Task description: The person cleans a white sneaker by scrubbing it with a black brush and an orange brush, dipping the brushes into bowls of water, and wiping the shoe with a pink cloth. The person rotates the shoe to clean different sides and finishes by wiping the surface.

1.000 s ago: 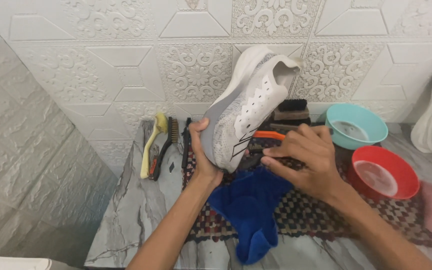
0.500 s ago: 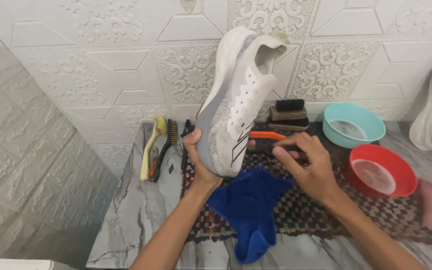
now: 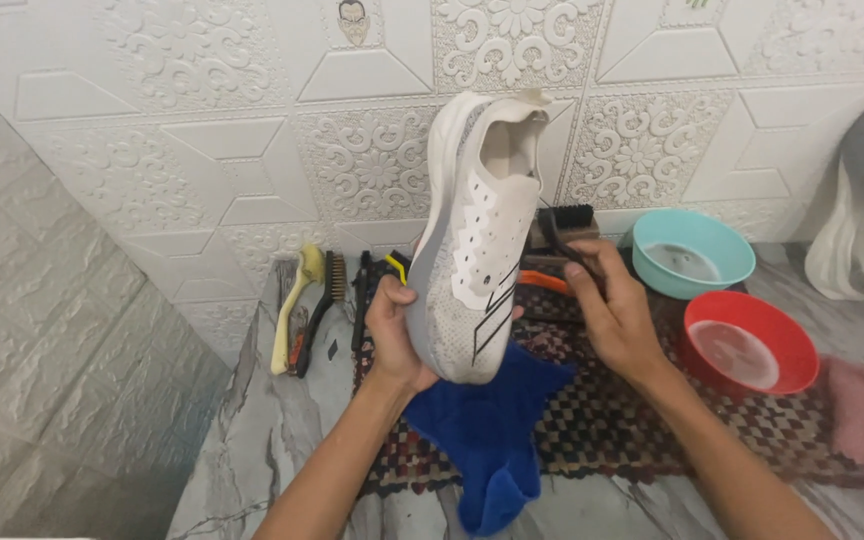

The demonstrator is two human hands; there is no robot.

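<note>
A single head-worn camera looks forward and down from close behind the person's forearms, facing an embossed white tiled wall (image 3: 202,150) across a marble counter (image 3: 272,420). The left hand (image 3: 397,335) and right hand (image 3: 617,315) sit mid-frame, near the lens. No second view overlaps.

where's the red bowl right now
In the head view the red bowl sits at the right on the woven mat, just in front of the teal bowl and right of the right hand.
</note>
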